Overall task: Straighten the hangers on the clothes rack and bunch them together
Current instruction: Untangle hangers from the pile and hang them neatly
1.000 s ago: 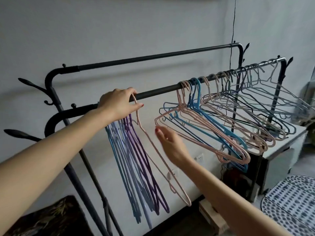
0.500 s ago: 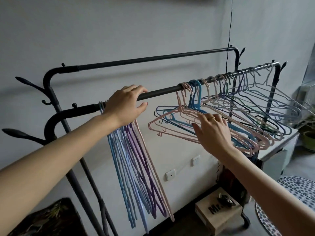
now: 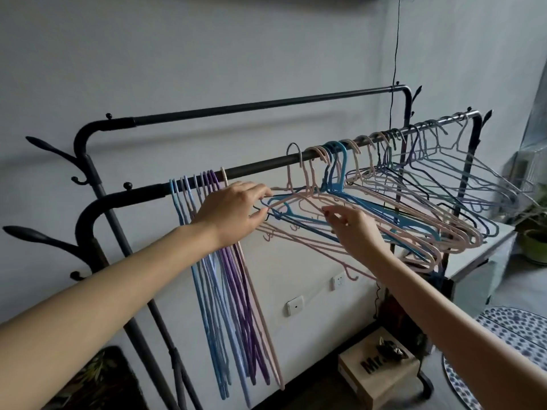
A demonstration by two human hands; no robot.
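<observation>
Both your arms reach forward and up from the lower corners of the view, bare to past the elbow. Your left hand [image 3: 233, 213] is back-up, wrist nearly straight, fingers extended to the right with thumb below; thumb and forefinger close on a thin wire between them. Your right hand [image 3: 353, 227] is tilted palm-left, wrist slightly cocked, fingers curled, thumb and forefinger pinching a pink wire. The hands are near each other, not touching.
</observation>
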